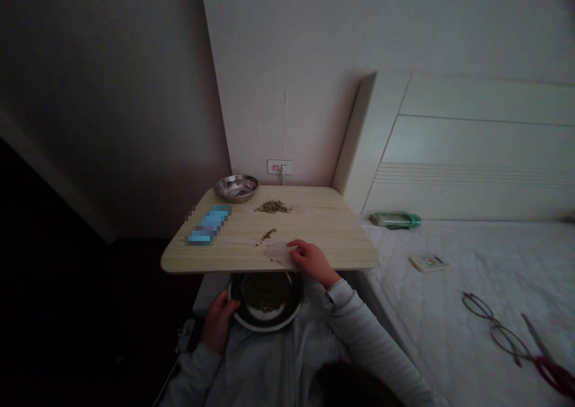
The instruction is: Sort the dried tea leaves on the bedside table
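My right hand point(313, 261) is over the front edge of the small wooden table point(332, 230), fingers closed on a thin, see-through plastic piece point(278, 252) lying flat against the top. Just beyond that piece is a short line of small green-brown bits point(269, 234), and a larger loose pile point(273, 206) of them lies farther back. Below the table edge, over my lap, my left hand point(218, 322) grips the left rim of a dark round bowl with a pale edge point(265, 326). Similar dark bits point(265, 293) cover much of its inside.
A shiny metal bowl point(236, 189) stands at the table's back left, with a blurred-out phone-like object point(209, 225) before it. On the bed at right lie a green bottle point(395, 220), a small pale packet point(428, 262), eyeglasses point(494, 326) and red-handled scissors point(554, 374).
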The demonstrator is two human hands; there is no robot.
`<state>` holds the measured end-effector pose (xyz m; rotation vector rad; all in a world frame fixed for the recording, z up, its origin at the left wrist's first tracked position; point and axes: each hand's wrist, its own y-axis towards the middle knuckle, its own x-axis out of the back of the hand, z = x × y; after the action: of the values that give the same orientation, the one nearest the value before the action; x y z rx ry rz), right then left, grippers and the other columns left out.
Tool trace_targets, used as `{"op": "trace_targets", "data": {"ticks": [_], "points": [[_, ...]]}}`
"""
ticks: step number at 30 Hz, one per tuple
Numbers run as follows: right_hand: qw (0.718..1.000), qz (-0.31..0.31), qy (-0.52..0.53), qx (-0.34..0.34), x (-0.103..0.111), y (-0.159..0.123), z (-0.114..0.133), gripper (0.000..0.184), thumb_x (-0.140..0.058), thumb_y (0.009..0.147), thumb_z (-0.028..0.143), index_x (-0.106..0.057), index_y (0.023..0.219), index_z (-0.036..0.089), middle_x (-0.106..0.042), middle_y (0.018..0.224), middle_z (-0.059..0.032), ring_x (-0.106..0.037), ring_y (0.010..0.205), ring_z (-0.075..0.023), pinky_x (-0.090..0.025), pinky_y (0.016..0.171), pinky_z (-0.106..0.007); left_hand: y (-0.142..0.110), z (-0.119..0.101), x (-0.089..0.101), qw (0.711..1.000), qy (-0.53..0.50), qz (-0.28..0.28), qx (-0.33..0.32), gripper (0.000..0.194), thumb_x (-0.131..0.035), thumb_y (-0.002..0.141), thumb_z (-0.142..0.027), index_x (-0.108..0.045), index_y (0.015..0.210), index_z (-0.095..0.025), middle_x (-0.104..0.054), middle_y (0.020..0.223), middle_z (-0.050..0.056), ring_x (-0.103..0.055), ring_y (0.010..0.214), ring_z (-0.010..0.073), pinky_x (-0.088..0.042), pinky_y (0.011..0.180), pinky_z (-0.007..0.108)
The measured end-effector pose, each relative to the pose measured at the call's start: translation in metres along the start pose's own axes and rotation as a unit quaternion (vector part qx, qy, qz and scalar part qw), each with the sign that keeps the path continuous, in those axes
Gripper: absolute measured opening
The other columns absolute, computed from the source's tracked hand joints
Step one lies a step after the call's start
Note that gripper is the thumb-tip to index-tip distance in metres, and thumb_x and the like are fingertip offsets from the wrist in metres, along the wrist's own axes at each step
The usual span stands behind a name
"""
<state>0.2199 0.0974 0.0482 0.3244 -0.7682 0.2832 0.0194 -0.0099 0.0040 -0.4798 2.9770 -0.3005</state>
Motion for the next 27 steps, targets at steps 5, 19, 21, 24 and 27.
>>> {"op": "trace_targets", "data": {"ticks": [5,19,21,24,27], "points": [[0.999,0.029,0.037,0.02,0.001,-0.001,-0.001,0.025,-0.041,0.065,0.027,-0.053,0.087,0.02,-0.048,0.05,0.0039,-0.04,0.046,-0.0054,-0.028,0.049,-0.018,-0.001,-0.001,0.0,1.0,0.009,-0.011,-0.01,0.014,-0.051,0.051,-0.02,-0.053,0.064,-0.015,-0.056,0.058,-0.002,-0.05,0.059,0.0139,-0.037,0.057,0.024],[0.978,-0.057,0.193,-0.052,0.003,0.025,-0.013,0.032,-0.036,0.066,0.026,-0.048,0.093,0.016,-0.049,0.058,0.0015,-0.042,0.053,-0.0061,-0.033,0.053,-0.018,0.0,0.001,0.0,1.0,-0.022,-0.015,0.006,0.023,-0.053,0.05,-0.021,-0.054,0.072,-0.015,-0.058,0.06,-0.001,-0.051,0.064,0.0161,-0.038,0.059,0.026],[0.983,-0.058,0.169,-0.053,0.001,0.032,-0.013,0.032,-0.035,0.066,0.025,-0.049,0.093,0.016,-0.05,0.059,0.0013,-0.043,0.053,-0.0066,-0.034,0.055,-0.019,0.0,0.001,0.0,1.0,-0.018,-0.015,0.004,0.021,-0.052,0.05,-0.021,-0.054,0.07,-0.015,-0.057,0.06,-0.001,-0.051,0.062,0.0156,-0.038,0.057,0.026],[0.988,-0.071,0.127,-0.046,-0.002,0.035,-0.012,0.031,-0.034,0.066,0.025,-0.051,0.09,0.018,-0.052,0.063,0.0009,-0.043,0.056,-0.0071,-0.034,0.057,-0.02,0.0,0.002,0.001,1.0,-0.009,-0.013,-0.001,0.018,-0.051,0.051,-0.02,-0.053,0.068,-0.014,-0.057,0.059,-0.001,-0.051,0.062,0.0157,-0.038,0.057,0.026],[0.991,-0.081,0.097,-0.038,-0.002,0.033,-0.009,0.03,-0.034,0.065,0.024,-0.052,0.088,0.018,-0.053,0.068,0.0003,-0.044,0.059,-0.0075,-0.034,0.059,-0.02,0.0,0.002,0.002,1.0,-0.007,-0.004,-0.006,0.017,-0.051,0.052,-0.02,-0.052,0.068,-0.015,-0.057,0.059,-0.001,-0.05,0.062,0.0151,-0.037,0.058,0.026]]}}
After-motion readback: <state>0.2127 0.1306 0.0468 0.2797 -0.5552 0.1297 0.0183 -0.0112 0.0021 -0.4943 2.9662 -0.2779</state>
